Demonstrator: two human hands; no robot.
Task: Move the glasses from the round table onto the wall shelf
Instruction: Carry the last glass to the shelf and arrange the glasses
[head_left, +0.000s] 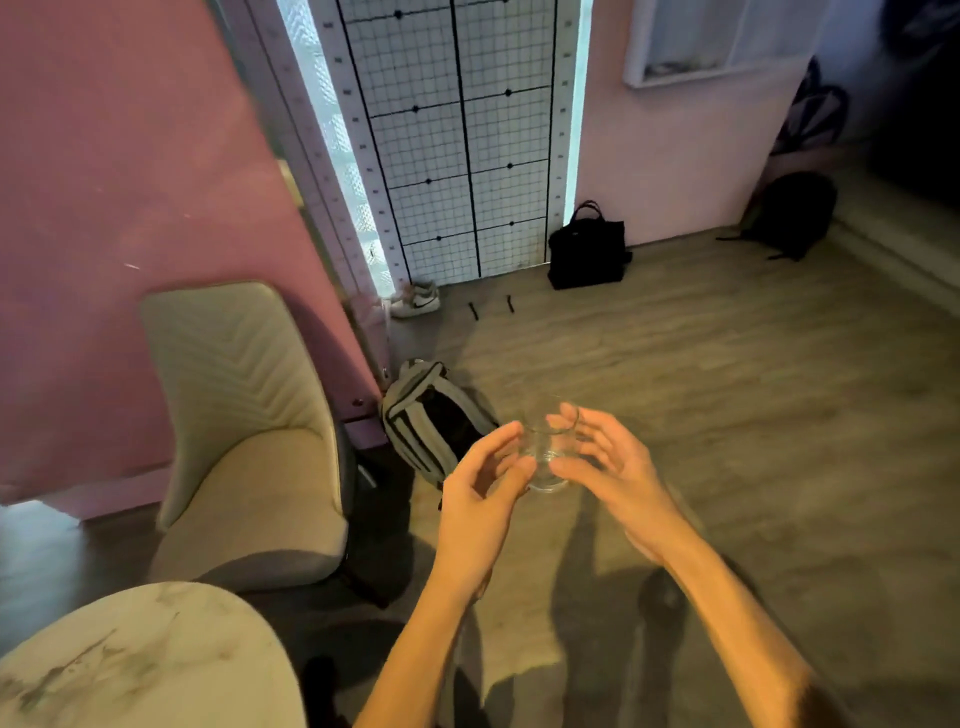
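A clear drinking glass (545, 451) is held in the air above the floor, between both of my hands. My left hand (480, 493) touches its left side with thumb and fingertips. My right hand (613, 467) cups its right side, fingers spread along the rim and base. The round marble table (135, 665) sits at the lower left, and no glass shows on the part in view. A white-framed shelf on the wall (722, 41) is at the upper right, its contents blurred.
A cream padded chair (244, 447) stands beside the table against the pink wall. A grey backpack (431, 421) lies on the floor just past my hands. A black tote bag (587, 249), another dark backpack (789, 213) and a white shoe (415, 301) rest by the far wall.
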